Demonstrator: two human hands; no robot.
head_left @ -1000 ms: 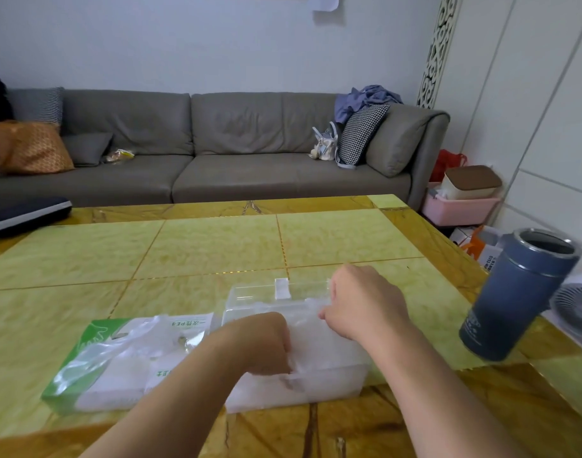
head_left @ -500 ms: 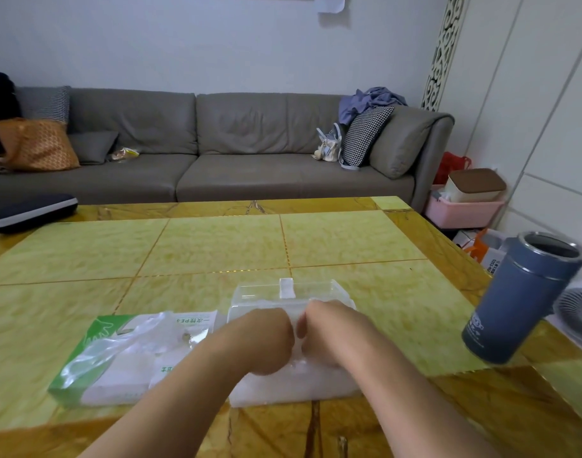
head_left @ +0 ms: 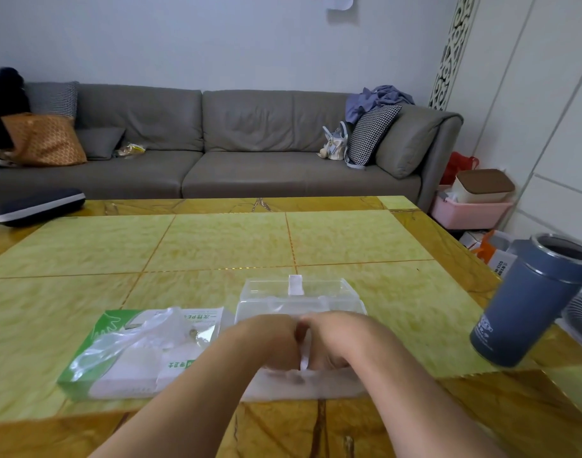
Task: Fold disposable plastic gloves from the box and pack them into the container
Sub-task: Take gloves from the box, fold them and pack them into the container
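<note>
While both forearms reach in from the near edge, the left hand (head_left: 266,342) and the right hand (head_left: 335,342) meet knuckle to knuckle over the clear plastic container (head_left: 302,302), fingers curled down and pinching a thin, translucent glove (head_left: 304,360) that shows as a pale strip in the gap between them. The container's far wall and raised lid, with its small white tab, stand just beyond the hands. Just to the left, touching or nearly touching the container, lies the green and white glove box (head_left: 117,355), a loose film of plastic spilling from its top. To the right, well apart, a blue-grey tumbler (head_left: 530,302) stands near the edge of the yellow-green tiled table (head_left: 217,242). At the table's far left corner rests a dark flat case (head_left: 38,206). Beyond the table, a long grey sofa (head_left: 217,153) runs along the pale wall, carrying an orange cushion, a checked cushion and crumpled blue clothing. A pink bin (head_left: 471,209) sits on the floor at its right end.
</note>
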